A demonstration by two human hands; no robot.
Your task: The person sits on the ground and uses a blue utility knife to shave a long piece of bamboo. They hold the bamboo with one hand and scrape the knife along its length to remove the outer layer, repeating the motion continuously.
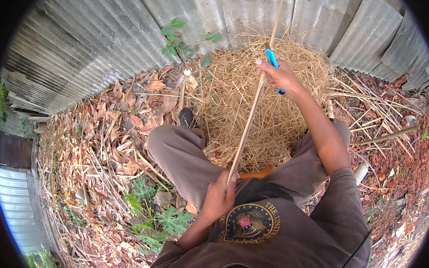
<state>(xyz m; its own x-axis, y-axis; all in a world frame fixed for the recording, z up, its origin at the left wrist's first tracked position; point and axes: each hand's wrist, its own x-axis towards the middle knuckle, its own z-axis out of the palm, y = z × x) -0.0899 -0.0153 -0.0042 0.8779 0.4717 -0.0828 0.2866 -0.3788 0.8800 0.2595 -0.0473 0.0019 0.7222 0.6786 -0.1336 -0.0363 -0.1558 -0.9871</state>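
Closed around the near end of a long thin bamboo strip (249, 116), the left hand (219, 197) sits low in the middle of the frame, just above the dark shirt with its round emblem; its fingers wrap the strip and the thumb lies along it; from there the strip runs up and to the right across the centre of the picture, past the right hand (275, 75) and on toward the top edge, where its tip shows against the corrugated metal fence (122, 37); the right hand, in the upper middle, holds a blue utility knife (273, 63) in a closed fist, with the knife touching the strip and the thumb stretched out to the left beside it; whether the blade is out I cannot tell; behind the strip a large heap of pale straw-like shavings (251, 88) fills the upper centre, lying against the fence; the person's knees in brown trousers (181, 155) spread to the left and right of the heap; an orange object (258, 173) shows just right of the left hand, partly hidden; dry leaves (108, 134) cover the ground at the left, with green weeds (156, 219) at the lower left and a small leafy plant (178, 39) at the top; loose cut strips (368, 106) lie at the right
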